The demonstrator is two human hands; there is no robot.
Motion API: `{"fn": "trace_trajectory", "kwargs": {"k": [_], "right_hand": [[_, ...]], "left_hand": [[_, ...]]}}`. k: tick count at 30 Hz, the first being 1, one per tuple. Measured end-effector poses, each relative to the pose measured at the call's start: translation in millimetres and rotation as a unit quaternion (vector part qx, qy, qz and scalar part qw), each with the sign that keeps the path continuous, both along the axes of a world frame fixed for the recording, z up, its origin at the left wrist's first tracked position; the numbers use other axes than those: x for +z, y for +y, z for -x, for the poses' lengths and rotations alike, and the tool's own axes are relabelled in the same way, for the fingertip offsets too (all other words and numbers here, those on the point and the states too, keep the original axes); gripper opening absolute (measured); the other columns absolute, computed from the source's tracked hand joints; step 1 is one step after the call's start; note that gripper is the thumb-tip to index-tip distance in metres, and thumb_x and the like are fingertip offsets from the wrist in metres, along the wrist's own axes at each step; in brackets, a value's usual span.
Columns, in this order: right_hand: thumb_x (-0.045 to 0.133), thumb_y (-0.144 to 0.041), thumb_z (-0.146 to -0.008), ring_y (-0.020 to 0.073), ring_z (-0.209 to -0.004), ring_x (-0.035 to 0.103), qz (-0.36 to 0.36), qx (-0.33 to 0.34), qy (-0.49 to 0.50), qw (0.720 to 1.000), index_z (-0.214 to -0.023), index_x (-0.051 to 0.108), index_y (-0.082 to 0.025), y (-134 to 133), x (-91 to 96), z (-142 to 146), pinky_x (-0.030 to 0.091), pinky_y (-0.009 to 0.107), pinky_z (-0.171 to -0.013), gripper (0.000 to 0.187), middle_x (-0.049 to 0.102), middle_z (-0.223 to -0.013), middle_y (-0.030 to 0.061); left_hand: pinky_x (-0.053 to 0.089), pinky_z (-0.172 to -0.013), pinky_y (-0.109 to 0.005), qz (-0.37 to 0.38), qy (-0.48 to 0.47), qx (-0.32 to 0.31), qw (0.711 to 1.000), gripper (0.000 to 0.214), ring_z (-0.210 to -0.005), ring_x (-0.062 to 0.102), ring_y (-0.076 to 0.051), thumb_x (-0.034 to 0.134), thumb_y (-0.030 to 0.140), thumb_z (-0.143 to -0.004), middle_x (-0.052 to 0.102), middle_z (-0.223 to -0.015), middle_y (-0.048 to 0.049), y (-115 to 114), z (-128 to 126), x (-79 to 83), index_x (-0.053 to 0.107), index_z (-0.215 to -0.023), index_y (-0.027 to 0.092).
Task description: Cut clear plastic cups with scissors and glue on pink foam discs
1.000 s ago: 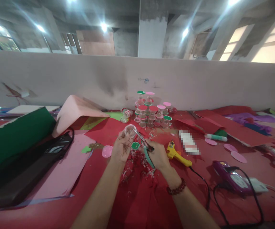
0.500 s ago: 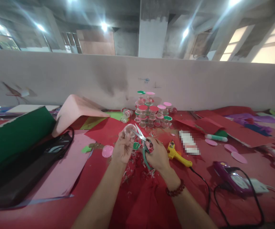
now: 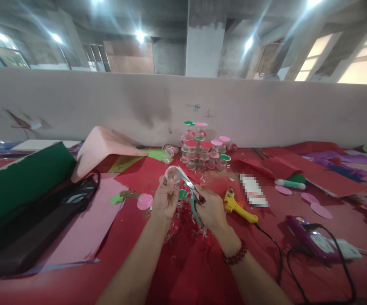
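The left hand (image 3: 166,198), grip clamped, holds a clear cup (image 3: 171,173) over the counter (image 3: 75,279). The right hand (image 3: 211,208), grip closed on scissors (image 3: 190,189), lies at four o'clock from it. The blades point to ten o'clock, parted at the cup.

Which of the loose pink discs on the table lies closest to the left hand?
The pink disc just left of the left hand; the other pink discs lie far right, past the glue gun.
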State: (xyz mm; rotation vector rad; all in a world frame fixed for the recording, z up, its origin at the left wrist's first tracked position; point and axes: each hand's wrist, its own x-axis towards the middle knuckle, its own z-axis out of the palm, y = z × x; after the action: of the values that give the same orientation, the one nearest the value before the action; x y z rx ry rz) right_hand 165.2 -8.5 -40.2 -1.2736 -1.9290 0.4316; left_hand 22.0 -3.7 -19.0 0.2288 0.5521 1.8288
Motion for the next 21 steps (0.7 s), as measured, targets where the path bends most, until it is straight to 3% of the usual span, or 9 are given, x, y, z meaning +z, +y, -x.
{"fn": "trace_trajectory", "kwargs": {"k": [7,12,17,21], "right_hand": [[0.051,-0.015,-0.074,0.012,-0.058,0.051,0.001,0.032,0.008,0.999,-0.087,0.068,-0.019,0.0,3.8,-0.7,0.036,0.019,-0.059,0.021,0.062,-0.066,-0.0006],[0.055,-0.024,-0.075,0.0147,-0.065,0.056,0.083,0.087,0.106,0.987,-0.097,0.07,-0.018,4.7,-0.4,-1.1,0.042,0.021,-0.062,0.027,0.066,-0.074,-0.0007],[0.059,-0.035,-0.074,0.0147,-0.063,0.056,0.149,0.159,0.182,0.959,-0.083,0.07,-0.017,10.3,-2.3,0.1,0.044,0.023,-0.06,0.023,0.063,-0.069,-0.0024],[0.061,-0.032,-0.072,0.0152,-0.065,0.057,0.096,0.058,0.128,0.985,-0.102,0.066,-0.02,6.0,2.4,0.8,0.044,0.024,-0.062,0.032,0.064,-0.074,-0.0009]], "left_hand": [[0.051,-0.088,-0.022,-0.011,0.025,-0.007,1.0,0.024,-0.102,0.062,-0.013,0.052,-0.004,-0.075,0.068,-0.095,-0.0043,0.4,3.5,2.6,0.063,-0.082,0.016],[0.049,-0.09,-0.022,-0.023,0.038,-0.022,0.999,0.025,-0.1,0.064,-0.014,0.051,-0.002,-0.078,0.07,-0.098,-0.0078,3.7,9.1,2.3,0.066,-0.093,0.011],[0.051,-0.085,-0.022,-0.025,0.034,-0.032,0.999,0.024,-0.094,0.066,-0.014,0.054,0.001,-0.077,0.07,-0.098,-0.0067,4.2,12.4,2.1,0.066,-0.092,0.014],[0.051,-0.088,-0.028,-0.032,0.018,-0.03,0.999,0.023,-0.091,0.066,-0.014,0.058,-0.001,-0.073,0.069,-0.098,-0.0056,1.0,5.5,3.4,0.065,-0.088,0.016]]}}
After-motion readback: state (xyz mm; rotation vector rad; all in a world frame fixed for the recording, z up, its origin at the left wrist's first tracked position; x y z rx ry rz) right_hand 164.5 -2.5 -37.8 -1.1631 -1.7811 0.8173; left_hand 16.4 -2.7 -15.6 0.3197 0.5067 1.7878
